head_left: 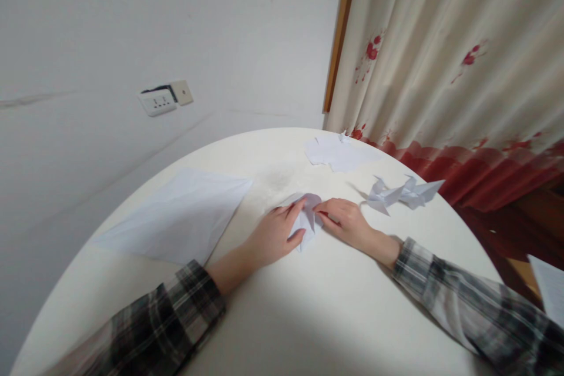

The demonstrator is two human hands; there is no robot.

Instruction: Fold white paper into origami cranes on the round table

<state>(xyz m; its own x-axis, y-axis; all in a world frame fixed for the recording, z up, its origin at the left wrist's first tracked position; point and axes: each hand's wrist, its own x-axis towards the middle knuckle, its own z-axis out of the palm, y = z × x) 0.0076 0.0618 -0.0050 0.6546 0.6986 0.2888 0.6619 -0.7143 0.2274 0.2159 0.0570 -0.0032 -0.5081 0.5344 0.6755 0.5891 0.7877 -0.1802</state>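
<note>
Between my hands a partly folded white paper [309, 224] lies on the white round table [282, 317], with creased flaps standing up a little. My left hand [277, 232] rests on its left side, index finger stretched over the paper and thumb lower down, pressing it to the table. At the paper's right edge, my right hand [344, 220] pinches a flap between thumb and fingertips. Part of the paper is hidden under the left fingers.
A large creased paper sheet [180, 211] lies at the left. Two folded paper birds [405, 192] stand at the right. Torn paper [335, 151] lies near the far edge. Beyond are a wall with a socket [158, 102] and a flowered curtain [423, 70].
</note>
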